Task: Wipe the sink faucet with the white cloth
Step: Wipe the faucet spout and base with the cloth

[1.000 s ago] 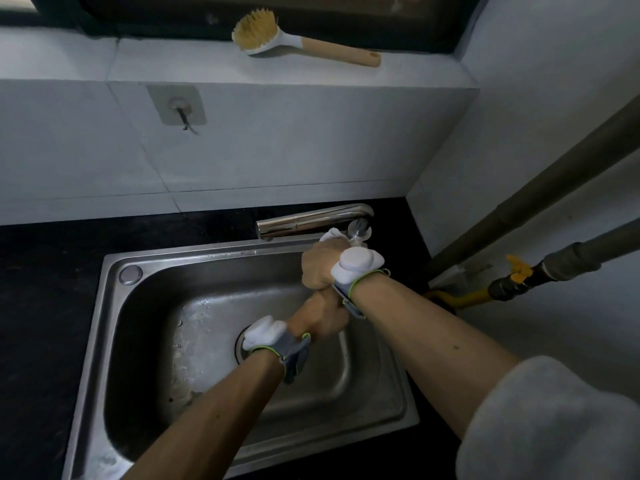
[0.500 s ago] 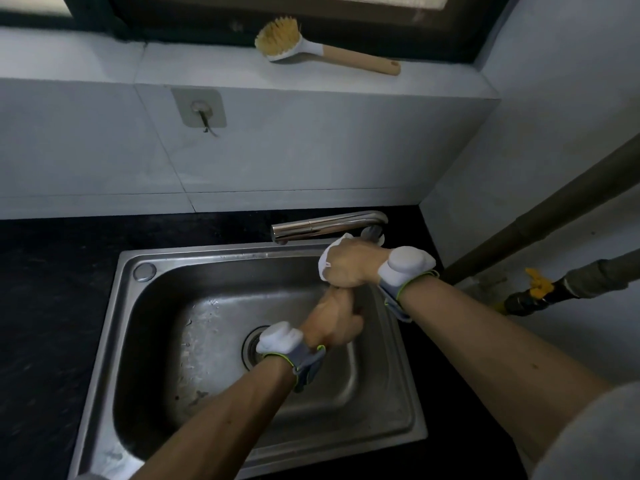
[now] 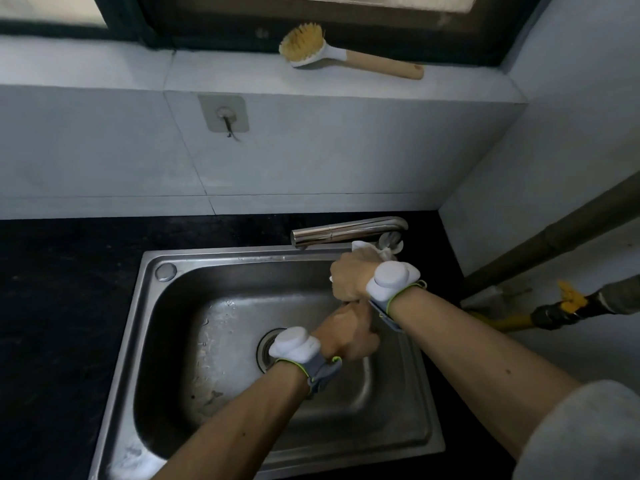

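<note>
Here right hand grips white cloth | faucet over sink rim

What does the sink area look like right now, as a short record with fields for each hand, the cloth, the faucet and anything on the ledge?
right hand: closed on the white cloth, at the faucet's base
left hand: closed, just below the right hand, over the basin; what it holds is hidden
faucet: chrome spout pointing left above the sink's back rim
sink: steel basin, drain partly behind the left wrist
ledge: scrub brush lying on its side, wooden handle pointing right
</note>
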The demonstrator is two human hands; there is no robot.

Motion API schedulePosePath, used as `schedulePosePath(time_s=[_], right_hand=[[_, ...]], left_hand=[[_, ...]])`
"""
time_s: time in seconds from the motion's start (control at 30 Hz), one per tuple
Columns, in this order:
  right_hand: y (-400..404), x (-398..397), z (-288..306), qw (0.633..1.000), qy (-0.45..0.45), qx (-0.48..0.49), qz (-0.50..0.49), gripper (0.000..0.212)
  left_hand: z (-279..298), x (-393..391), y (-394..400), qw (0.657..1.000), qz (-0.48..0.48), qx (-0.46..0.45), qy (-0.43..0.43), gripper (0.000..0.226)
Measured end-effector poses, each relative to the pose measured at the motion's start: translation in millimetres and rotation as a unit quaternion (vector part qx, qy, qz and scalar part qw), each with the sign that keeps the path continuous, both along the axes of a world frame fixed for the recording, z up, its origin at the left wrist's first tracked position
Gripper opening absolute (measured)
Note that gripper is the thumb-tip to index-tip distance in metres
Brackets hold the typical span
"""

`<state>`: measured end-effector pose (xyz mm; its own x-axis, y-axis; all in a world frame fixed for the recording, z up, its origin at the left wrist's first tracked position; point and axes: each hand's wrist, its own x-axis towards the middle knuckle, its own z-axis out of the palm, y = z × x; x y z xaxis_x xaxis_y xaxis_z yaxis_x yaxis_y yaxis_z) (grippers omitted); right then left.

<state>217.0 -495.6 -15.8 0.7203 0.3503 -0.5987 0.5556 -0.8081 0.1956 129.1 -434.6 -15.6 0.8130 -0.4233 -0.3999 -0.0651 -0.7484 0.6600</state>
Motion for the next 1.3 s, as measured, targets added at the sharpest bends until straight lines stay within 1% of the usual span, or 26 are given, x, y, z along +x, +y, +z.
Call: schedulePosePath(time_s=[0.07, 0.13, 0.23, 0.33, 0.43, 0.5, 0.53, 0.57, 0.67, 0.73, 0.8, 0.9, 0.97, 1.03, 1.07, 1.1, 1.13, 1.17, 1.23, 1.27, 1.3], right_hand=[[-5.7, -0.3, 7.6, 0.999, -0.017, 0.039, 0.023, 0.028], [-14.5, -0.1, 15.0, 0.993, -0.028, 0.110, -0.002, 0.031], [-20.5, 0.8, 26.8, 0.986, -0.041, 0.162, -0.021, 0.040], [-28.8, 3.1, 31.7, 0.981, -0.041, 0.184, -0.049, 0.039], [-33.9, 1.0, 34.0, 0.973, -0.033, 0.206, -0.098, 0.040], [-33.8, -1.4, 31.7, 0.963, -0.036, 0.225, -0.141, 0.047], [-33.1, -2.6, 31.7, 0.955, -0.041, 0.241, -0.167, 0.050], [-32.7, -3.1, 32.4, 0.944, -0.045, 0.258, -0.199, 0.049], [-37.1, -4.8, 36.2, 0.898, -0.062, 0.337, -0.278, 0.034], [-42.4, -9.0, 39.2, 0.869, -0.072, 0.374, -0.317, 0.032], [-46.5, -16.6, 43.3, 0.859, -0.081, 0.395, -0.317, 0.033], [-55.0, -29.7, 45.8, 0.861, -0.080, 0.405, -0.297, 0.031], [-60.7, -36.6, 47.9, 0.843, -0.084, 0.431, -0.311, 0.028], [-64.5, -40.5, 51.1, 0.808, -0.105, 0.462, -0.350, 0.027], [-65.7, -41.7, 53.7, 0.784, -0.125, 0.479, -0.375, 0.026], [-66.2, -42.8, 58.7, 0.753, -0.142, 0.500, -0.405, 0.025], [-66.5, -42.5, 61.8, 0.709, -0.149, 0.526, -0.445, 0.024], [-67.2, -41.7, 65.4, 0.651, -0.145, 0.557, -0.495, 0.023], [-67.1, -39.9, 72.8, 0.530, -0.095, 0.596, -0.596, 0.019], [-66.3, -39.0, 75.6, 0.490, -0.063, 0.601, -0.628, 0.016], [-65.9, -39.0, 79.1, 0.466, -0.033, 0.601, -0.648, 0.014]], left_hand=[[-1.9, -0.2, -3.3, 1.000, -0.001, -0.001, 0.022, 0.042], [2.8, 0.8, -7.9, 1.000, 0.011, -0.016, 0.024, 0.041], [12.6, 2.4, -9.2, 0.999, 0.021, -0.025, 0.009, 0.036], [17.5, 3.5, -9.3, 0.999, 0.041, -0.031, 0.000, 0.039], [16.0, 4.1, -3.8, 0.998, 0.044, -0.032, 0.019, 0.044], [13.4, 5.3, 3.5, 0.998, 0.051, -0.031, 0.022, 0.050], [12.7, 6.6, 7.4, 0.997, 0.057, -0.041, 0.016, 0.051], [12.5, 8.2, 12.4, 0.996, 0.066, -0.054, 0.015, 0.051], [11.7, 14.8, 28.0, 0.990, 0.112, -0.086, 0.018, 0.054], [11.5, 19.0, 37.8, 0.985, 0.147, -0.091, 0.023, 0.054], [13.7, 21.9, 46.9, 0.983, 0.163, -0.075, 0.029, 0.048], [15.0, 23.4, 56.6, 0.983, 0.169, -0.057, 0.039, 0.040], [15.0, 21.8, 59.7, 0.982, 0.173, -0.063, 0.039, 0.036], [14.3, 20.3, 58.7, 0.981, 0.181, -0.069, 0.031, 0.033], [15.5, 19.5, 57.7, 0.978, 0.192, -0.080, 0.024, 0.032], [16.7, 18.7, 55.7, 0.971, 0.212, -0.103, 0.022, 0.029], [19.2, 17.5, 53.6, 0.960, 0.242, -0.138, 0.030, 0.025], [23.3, 16.7, 51.5, 0.944, 0.273, -0.179, 0.044, 0.022], [34.7, 15.8, 49.2, 0.906, 0.330, -0.253, 0.078, 0.024], [38.2, 16.0, 50.0, 0.890, 0.352, -0.277, 0.090, 0.030], [39.9, 16.8, 51.9, 0.878, 0.367, -0.292, 0.096, 0.037]])
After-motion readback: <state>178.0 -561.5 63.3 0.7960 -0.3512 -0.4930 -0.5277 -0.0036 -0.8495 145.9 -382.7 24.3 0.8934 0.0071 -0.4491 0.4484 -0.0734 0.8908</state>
